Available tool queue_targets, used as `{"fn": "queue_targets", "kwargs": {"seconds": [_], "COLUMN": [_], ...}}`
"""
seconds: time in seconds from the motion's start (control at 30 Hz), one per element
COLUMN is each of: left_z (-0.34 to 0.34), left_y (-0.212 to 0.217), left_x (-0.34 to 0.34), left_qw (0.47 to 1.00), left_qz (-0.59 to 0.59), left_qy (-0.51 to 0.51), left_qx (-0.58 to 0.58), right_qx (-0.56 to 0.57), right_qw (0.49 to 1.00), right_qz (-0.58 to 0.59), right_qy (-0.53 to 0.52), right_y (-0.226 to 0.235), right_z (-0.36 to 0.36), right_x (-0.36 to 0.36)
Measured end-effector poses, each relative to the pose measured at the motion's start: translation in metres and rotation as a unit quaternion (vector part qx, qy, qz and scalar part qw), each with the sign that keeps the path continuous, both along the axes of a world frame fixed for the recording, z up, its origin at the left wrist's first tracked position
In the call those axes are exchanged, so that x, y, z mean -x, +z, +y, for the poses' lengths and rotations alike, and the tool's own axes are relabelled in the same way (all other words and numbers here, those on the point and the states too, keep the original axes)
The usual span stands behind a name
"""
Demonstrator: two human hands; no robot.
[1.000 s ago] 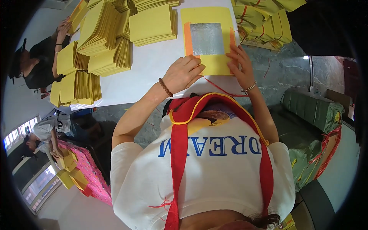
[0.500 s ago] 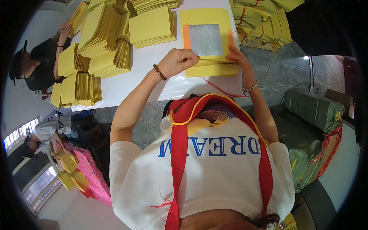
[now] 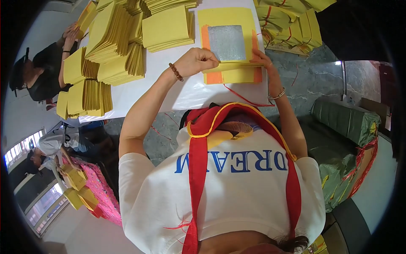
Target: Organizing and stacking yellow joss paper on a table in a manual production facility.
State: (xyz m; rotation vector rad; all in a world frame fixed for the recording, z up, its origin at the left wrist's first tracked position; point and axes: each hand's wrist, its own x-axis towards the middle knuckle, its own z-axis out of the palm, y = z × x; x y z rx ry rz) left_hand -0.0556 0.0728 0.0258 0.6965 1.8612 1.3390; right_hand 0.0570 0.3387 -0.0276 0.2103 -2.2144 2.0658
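Along the bench's (image 3: pixel 169 98) near edge, by its right corner, a red string (image 3: pixel 247 100) trails from the yellow sheet (image 3: pixel 227 16), which lies along the right edge. The left hand (image 3: pixel 195 61) pinches the fold's left end; the right hand (image 3: pixel 267 65) grips its right end. The sheet bears a silvery panel (image 3: pixel 227 42). Yellow stacks (image 3: pixel 108 34) crowd the left side, one just beside the sheet. Tied yellow bundles (image 3: pixel 292 27) sit beyond the right edge.

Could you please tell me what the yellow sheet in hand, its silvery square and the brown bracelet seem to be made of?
Yellow sheet: probably matte paper, flat and foldable.
Silvery square: perhaps foil, given its metallic, mottled sheen.
Brown bracelet: rounded beads, possibly wood, but uncertain.
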Motion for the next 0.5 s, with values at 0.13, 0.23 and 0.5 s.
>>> {"fn": "queue_targets", "kwargs": {"seconds": [0.13, 0.23, 0.5], "left_z": [0.0, -0.001, -0.017], "left_y": [0.003, 0.01, 0.015], "left_x": [0.002, 0.0, -0.018], "left_qw": [1.0, 0.998, 0.922], "left_qz": [-0.006, -0.022, 0.386], "left_qy": [-0.006, -0.022, -0.018], "left_qx": [0.024, 0.055, 0.013], "right_qx": [-0.046, -0.046, -0.059], "right_qw": [0.999, 0.999, 0.997], "right_qz": [0.022, -0.022, 0.017], "right_qy": [0.008, -0.018, -0.057], "right_y": [0.003, 0.003, -0.009], "right_z": [0.0, -0.003, -0.004], "right_x": [-0.002, -0.003, 0.004]}}
